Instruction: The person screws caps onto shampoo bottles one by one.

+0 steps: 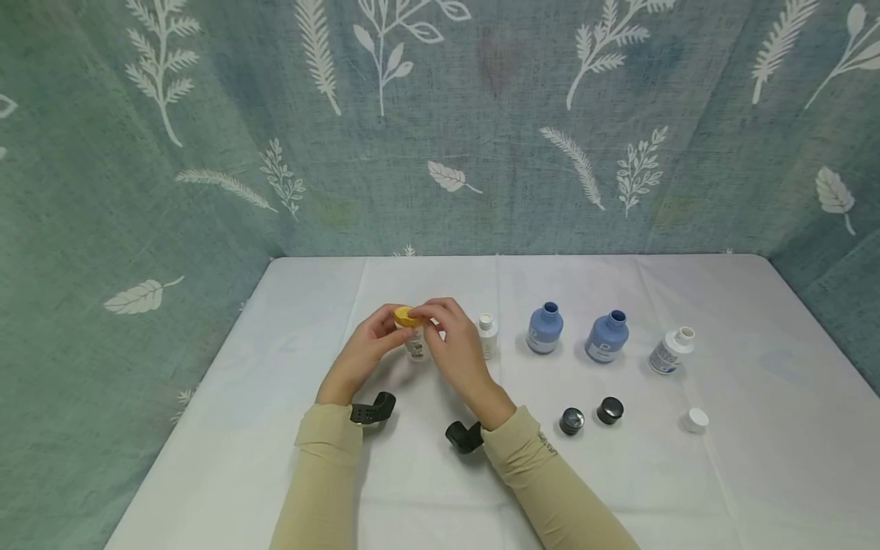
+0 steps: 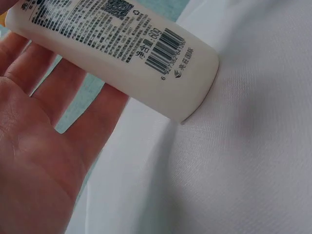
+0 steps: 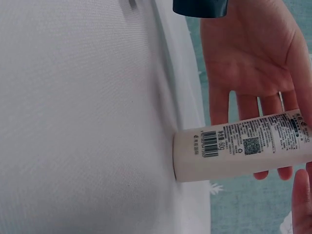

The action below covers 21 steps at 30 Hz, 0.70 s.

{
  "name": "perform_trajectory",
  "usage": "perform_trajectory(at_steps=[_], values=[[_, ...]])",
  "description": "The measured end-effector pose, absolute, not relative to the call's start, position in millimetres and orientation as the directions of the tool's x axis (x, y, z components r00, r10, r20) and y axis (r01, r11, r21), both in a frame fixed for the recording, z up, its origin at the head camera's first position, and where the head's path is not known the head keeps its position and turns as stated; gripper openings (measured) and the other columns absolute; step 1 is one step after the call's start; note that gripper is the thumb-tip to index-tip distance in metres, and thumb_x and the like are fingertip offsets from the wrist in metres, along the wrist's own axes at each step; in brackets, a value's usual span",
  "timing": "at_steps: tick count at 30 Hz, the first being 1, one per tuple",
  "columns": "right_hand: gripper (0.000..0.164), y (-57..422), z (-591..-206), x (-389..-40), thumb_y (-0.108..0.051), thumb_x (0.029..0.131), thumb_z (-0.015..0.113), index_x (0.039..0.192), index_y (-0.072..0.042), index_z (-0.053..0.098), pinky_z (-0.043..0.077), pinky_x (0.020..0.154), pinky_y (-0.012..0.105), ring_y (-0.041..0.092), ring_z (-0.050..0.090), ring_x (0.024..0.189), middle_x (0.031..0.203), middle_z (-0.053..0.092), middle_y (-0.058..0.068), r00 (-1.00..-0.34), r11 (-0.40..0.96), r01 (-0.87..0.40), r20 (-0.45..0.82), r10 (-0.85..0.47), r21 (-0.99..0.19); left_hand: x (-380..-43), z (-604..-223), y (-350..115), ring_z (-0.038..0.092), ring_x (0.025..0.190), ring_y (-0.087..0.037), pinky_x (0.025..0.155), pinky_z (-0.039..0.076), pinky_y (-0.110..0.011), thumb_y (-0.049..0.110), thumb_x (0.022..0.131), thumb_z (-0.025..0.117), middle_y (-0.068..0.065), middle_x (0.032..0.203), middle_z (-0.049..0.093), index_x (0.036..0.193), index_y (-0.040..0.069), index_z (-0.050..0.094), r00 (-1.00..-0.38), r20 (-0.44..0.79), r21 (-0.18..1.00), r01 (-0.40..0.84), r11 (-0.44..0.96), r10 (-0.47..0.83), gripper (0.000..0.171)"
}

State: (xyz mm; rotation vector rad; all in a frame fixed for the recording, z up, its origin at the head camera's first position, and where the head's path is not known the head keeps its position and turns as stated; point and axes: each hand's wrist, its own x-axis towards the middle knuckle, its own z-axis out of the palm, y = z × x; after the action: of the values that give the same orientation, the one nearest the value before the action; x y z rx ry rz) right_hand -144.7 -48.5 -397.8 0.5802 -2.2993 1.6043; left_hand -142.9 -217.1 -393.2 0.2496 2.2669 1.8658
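Observation:
A white bottle (image 1: 416,349) with a yellow cap (image 1: 406,316) stands upright at the left of the table, between both hands. My left hand (image 1: 367,350) holds its upper part, the thumb in front and the fingers behind. From the other side my right hand (image 1: 457,351) grips at the yellow cap, index finger on its edge. Printed text and a barcode show on the bottle (image 2: 122,46) in the left wrist view. Its base meets the white cloth in the right wrist view, where the bottle (image 3: 234,146) hides part of the right fingers.
Right of the hands stand a small white bottle (image 1: 487,340), two blue open bottles (image 1: 545,332) (image 1: 606,340) and a white open bottle (image 1: 667,353). Nearer me lie two black caps (image 1: 571,421) (image 1: 609,410) and a white cap (image 1: 695,420). A patterned curtain (image 1: 440,137) hangs behind the table.

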Motion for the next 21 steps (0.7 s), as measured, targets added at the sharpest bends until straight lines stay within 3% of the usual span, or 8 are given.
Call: perform_trajectory(at_steps=[11,21], values=[[0.017,-46.8,-396.5,-146.7,-0.009,0.091,0.055,0.100,-0.015,0.068,0.049,0.071,0.021,0.008,0.056,0.089,0.097,0.057,-0.003,-0.875,0.317,-0.482,0.461,-0.144,-0.816,-143.9,-392.1,-218.3,0.053,0.111,-0.016,0.095,0.040,-0.034,0.022,0.088,0.063,-0.005,0.121,0.058,0.123,0.011,0.053,-0.963,-0.036,0.983,0.014,0.183,0.267,0.038],[0.017,-46.6,-395.3,-147.1,-0.014,0.092,0.054,0.103,-0.017,0.067,0.049,0.073,0.022,0.006,0.055,0.092,0.100,0.057,-0.004,-0.881,0.286,-0.474,0.447,-0.156,-0.833,-145.1,-391.2,-217.9,0.054,0.109,-0.015,0.093,0.042,-0.032,0.022,0.088,0.062,-0.006,0.121,0.058,0.124,0.009,0.054,-0.964,-0.051,0.984,-0.003,0.180,0.260,0.038]])
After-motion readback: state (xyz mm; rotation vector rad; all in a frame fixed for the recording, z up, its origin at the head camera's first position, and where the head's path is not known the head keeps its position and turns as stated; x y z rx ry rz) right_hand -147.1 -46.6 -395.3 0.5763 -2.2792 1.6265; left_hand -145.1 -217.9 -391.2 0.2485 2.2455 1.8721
